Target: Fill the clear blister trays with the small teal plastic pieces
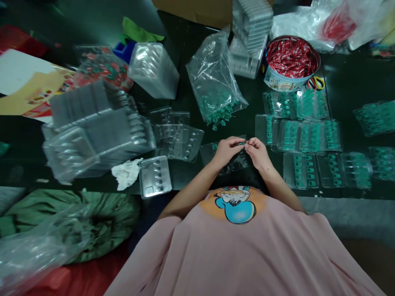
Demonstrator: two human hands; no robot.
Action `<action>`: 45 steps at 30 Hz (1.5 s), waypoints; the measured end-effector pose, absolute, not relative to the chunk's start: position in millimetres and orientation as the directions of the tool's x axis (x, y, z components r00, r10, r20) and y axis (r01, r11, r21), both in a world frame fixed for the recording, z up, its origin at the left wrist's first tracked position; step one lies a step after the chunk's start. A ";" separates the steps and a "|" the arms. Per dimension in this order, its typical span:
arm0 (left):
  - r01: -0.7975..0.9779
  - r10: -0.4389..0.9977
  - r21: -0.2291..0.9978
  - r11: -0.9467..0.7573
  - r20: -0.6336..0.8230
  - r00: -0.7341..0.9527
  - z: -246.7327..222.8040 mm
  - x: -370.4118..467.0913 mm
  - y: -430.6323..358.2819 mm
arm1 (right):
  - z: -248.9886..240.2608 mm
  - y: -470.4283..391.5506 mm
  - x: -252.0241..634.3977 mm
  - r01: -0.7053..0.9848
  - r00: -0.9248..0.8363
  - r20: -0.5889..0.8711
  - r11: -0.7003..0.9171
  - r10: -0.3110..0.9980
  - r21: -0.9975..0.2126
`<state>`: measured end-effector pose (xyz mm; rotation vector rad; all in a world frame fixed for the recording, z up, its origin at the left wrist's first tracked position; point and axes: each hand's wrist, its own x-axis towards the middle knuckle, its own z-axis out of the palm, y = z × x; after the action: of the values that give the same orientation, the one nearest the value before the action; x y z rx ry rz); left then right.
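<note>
Clear trays [239,164] are laid at the centre of the frame, close to the front edge of the dark table [252,88], apparently so that both hands can be kept directly over them. The left hand [226,150] and the right hand [258,154] are brought nearly together there, with thumb and fingertips of each drawn close; whether anything small is pinched between them cannot be told. A plastic bag [210,61] is laid just beyond, its green pieces [220,113] gathered at the end nearer the hands, presumably for easy reach. Green-filled trays [310,133] are set in rows at right, seemingly kept apart from stacked trays [117,127] at left.
</note>
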<state>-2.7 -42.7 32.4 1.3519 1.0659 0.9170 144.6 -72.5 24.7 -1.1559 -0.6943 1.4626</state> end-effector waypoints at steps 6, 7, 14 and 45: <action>0.193 0.961 0.978 -0.075 0.019 0.276 29.1 -13.6 -24.8 | 28.5 -69.6 162.3 -0.310 0.056 -0.287 -0.256 0.956 -0.916; 0.217 0.960 0.971 -0.095 0.031 0.280 26.1 -14.0 -24.6 | 27.4 -69.7 165.7 -0.295 0.066 -0.303 -0.272 0.951 -0.916; 0.427 0.891 0.853 -0.299 0.090 0.444 -4.5 -2.7 -44.1 | 18.1 -73.9 175.2 -0.279 0.107 -0.338 -0.298 0.935 -0.913; 0.653 0.879 0.650 -0.388 0.046 0.475 -10.7 -4.4 -41.7 | 9.7 47.1 107.8 0.691 -0.163 0.054 0.153 0.985 -0.707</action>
<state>-4.4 -41.7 -10.7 2.1629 1.2642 0.5246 107.8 47.1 9.7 -1.5912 -1.9184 0.7448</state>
